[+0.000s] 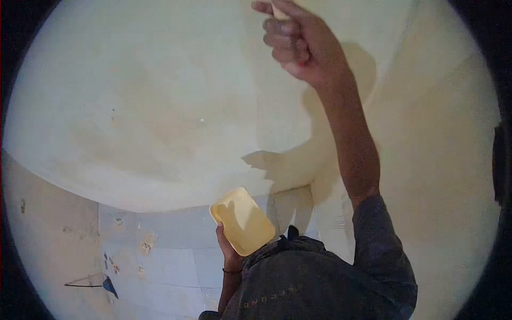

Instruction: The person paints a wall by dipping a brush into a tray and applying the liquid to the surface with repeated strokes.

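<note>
A shallow yellow tray (248, 221) with rounded corners is in my left hand (228, 249), low in the middle of the view, its hollow side showing. The thumb lies over the tray's edge. My right hand (290, 45) is raised at the top, close to the pale wall (176, 80), its fingers curled round a small light-coloured handle (278, 12). The far end of that tool is cut off by the top edge of the view. Brownish patches mark the wall.
Shadows of the arm and hand fall on the wall. Below lies a light tiled floor (170, 261) with stains and small debris. A dark blue object (110, 287) with a thin rod lies at the lower left.
</note>
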The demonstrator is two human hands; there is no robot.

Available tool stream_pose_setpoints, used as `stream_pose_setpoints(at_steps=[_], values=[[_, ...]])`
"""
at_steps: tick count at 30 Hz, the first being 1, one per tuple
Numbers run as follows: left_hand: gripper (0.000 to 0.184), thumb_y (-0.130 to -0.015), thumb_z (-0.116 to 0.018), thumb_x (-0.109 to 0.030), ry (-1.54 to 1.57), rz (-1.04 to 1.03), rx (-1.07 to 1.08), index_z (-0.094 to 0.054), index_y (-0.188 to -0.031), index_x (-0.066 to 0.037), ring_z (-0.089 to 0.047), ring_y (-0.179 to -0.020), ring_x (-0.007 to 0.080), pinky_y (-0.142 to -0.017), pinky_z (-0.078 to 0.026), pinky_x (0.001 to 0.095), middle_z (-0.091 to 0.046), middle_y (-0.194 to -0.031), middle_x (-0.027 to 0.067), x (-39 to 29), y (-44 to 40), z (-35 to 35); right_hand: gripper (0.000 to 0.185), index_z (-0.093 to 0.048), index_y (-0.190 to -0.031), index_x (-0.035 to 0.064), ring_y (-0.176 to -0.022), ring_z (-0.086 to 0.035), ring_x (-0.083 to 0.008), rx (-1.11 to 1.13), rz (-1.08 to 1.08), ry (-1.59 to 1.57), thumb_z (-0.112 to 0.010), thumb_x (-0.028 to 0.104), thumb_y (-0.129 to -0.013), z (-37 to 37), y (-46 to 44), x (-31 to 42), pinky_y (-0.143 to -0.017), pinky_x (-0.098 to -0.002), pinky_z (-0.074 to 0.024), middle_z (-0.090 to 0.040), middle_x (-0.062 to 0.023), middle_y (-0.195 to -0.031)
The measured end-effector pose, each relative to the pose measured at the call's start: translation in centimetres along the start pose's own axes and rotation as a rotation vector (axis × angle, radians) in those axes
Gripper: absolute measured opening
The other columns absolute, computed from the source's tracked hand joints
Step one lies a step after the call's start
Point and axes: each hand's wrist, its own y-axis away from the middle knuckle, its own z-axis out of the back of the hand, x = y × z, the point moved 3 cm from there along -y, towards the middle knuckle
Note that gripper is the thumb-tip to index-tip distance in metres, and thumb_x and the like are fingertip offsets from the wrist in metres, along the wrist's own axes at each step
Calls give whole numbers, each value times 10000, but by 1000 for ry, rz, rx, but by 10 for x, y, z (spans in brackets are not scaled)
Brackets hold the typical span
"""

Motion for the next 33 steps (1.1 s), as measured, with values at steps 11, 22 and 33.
stream_pose_setpoints(at_steps=[11, 22, 33], values=[[522, -842, -350, -442, -55, -72, -27, -361, -1202, -65, -478, -1002, 227, -826, -416, 369, -467, -1124, 88, -1, 0, 0, 394, -489, -986, 61, -385, -252, -19, -328, -285, -20, -548, 396, -787, 86, 102, -131, -311, -158, -204, -331, 68, -525], [520, -847, -347, -436, -78, -139, -55, -375, -1186, -43, -488, -994, 230, -828, -417, 351, -482, -1108, 99, -1, -3, -3, 353, -474, -989, 40, -389, -258, -39, -462, -503, -190, -510, 352, -827, 166, 219, -275, -333, -176, -203, -323, 52, -515], [510, -831, -368, -443, -126, -152, -249, -388, -1180, -70, -480, -995, 225, -828, -414, 361, -483, -1098, 78, -3, -7, -19, 391, -468, -1028, 62, -384, -284, -42, -639, -690, -364, -554, 365, -797, 219, 274, -391, -333, -183, -234, -359, 41, -526]])
